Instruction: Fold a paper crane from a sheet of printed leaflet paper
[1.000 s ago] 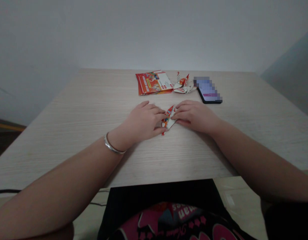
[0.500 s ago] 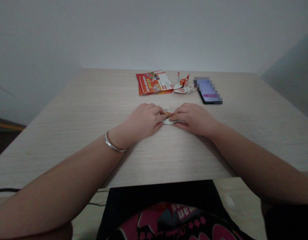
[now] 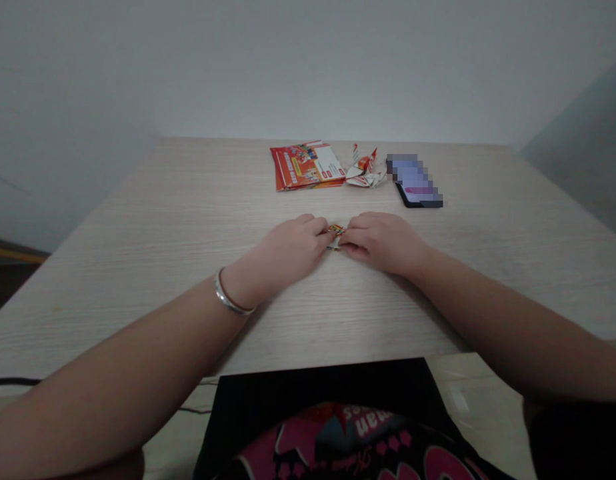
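A small folded piece of printed paper [image 3: 335, 244], white with red, yellow and green print, lies on the table between my hands. My left hand [image 3: 299, 245], with a silver bangle at the wrist, pinches its left side. On the right side my right hand [image 3: 383, 241] grips it with bent fingers. The fingers of both hands cover most of the paper, so its full shape is hidden.
Beyond my hands lies a stack of red printed leaflets [image 3: 308, 167]. Beside it sits a folded paper crane [image 3: 364, 172] in red and white. A phone [image 3: 415, 181], partly blurred, rests to its right. The pale wooden table [image 3: 163, 213] meets a wall at the back.
My left hand has shifted slightly right and nearer to me, and the hands are closer together. Less of the paper's white part shows between the fingers.
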Tool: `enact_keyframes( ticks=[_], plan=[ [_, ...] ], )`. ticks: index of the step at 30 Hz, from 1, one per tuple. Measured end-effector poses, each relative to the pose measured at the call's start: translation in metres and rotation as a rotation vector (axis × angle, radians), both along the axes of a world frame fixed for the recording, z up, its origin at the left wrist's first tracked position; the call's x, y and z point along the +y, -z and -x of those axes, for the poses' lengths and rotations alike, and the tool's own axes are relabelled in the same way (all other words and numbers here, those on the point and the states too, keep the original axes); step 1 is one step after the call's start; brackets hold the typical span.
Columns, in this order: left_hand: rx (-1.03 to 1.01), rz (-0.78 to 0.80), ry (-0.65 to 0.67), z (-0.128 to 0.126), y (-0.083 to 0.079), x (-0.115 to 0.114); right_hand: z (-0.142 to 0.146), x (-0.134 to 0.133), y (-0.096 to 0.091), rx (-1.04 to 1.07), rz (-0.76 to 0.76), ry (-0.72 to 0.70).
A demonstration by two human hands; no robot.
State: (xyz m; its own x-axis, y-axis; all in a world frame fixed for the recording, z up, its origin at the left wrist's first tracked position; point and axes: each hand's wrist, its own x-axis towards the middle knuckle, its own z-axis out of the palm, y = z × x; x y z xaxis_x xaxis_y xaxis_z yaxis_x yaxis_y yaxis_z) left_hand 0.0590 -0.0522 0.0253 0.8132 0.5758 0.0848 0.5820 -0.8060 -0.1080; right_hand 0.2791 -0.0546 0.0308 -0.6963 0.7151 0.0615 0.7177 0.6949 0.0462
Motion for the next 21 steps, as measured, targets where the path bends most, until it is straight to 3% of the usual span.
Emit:
enact_keyframes(
  ticks=[6,14,21],
  plan=[
    [-0.053,0.083,-0.06,0.001,-0.005,0.0,-0.002,-0.001,-0.001,0.061,0.045,0.058],
    [-0.187,0.068,-0.074,-0.005,0.004,0.001,0.002,-0.003,0.001,0.08,0.035,0.09],
    [-0.224,0.172,-0.184,-0.004,0.007,0.005,-0.001,0.002,0.014,0.334,0.124,0.107]
  ],
)
